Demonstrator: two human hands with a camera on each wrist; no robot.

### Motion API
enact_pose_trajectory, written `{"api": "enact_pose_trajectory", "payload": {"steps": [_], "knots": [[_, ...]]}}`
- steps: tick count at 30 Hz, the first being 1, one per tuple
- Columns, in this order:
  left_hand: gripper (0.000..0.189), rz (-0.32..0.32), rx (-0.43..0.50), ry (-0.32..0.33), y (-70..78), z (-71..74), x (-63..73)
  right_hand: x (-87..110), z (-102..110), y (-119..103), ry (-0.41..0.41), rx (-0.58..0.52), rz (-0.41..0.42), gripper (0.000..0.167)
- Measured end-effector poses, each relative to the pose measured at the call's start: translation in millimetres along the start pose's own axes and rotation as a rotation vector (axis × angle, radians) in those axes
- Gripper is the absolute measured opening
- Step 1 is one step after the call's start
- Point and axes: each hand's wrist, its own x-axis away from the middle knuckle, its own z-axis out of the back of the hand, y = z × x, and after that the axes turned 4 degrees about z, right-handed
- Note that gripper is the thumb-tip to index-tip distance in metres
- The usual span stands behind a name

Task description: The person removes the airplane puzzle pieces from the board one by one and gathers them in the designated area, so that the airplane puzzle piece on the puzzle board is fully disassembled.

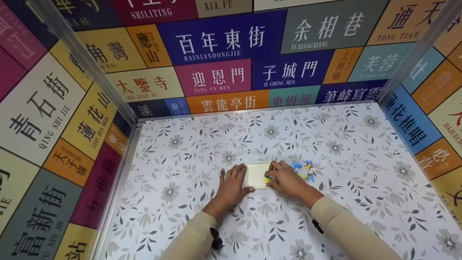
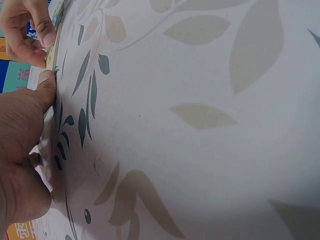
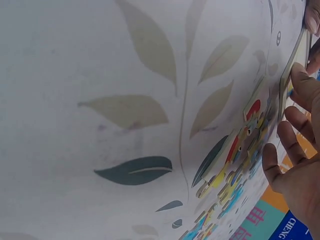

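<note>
A pale, shallow puzzle board (image 1: 256,176) lies flat on the patterned table in the head view. Along its left end rests my left hand (image 1: 231,184), fingers spread and fairly straight, the thumb touching the lower corner. My right hand (image 1: 288,179) is over the board's right end and pinches a small yellow-and-blue puzzle piece (image 1: 267,179) between thumb and fingers. That hand hides part of the piece and of the board. Colourful jigsaw pieces (image 1: 307,169) lie just right of the right hand; the right wrist view shows several loose pieces (image 3: 231,172) close together.
White table covering (image 1: 202,144) with grey leaves and flowers extends around the board. Upright panels (image 1: 223,77) with coloured, lettered blocks stand at the back and both sides. Metal corner posts (image 1: 90,68) join them.
</note>
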Motion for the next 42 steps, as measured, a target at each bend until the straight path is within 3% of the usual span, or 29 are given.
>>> {"api": "enact_pose_trajectory", "payload": {"steps": [6,23,42], "knots": [[0.082,0.001,-0.022,0.002,1.1,1.1,-0.4,-0.2,0,-3,-0.020,-0.032,0.010,0.021],[0.084,0.015,-0.019,0.013,0.7,-1.4,-1.2,-1.4,6,-11,-0.076,0.011,0.026,0.031],[0.084,0.025,-0.035,0.010,3.4,-0.4,-1.0,4.9,6,-7,-0.009,0.002,0.024,0.029]]}}
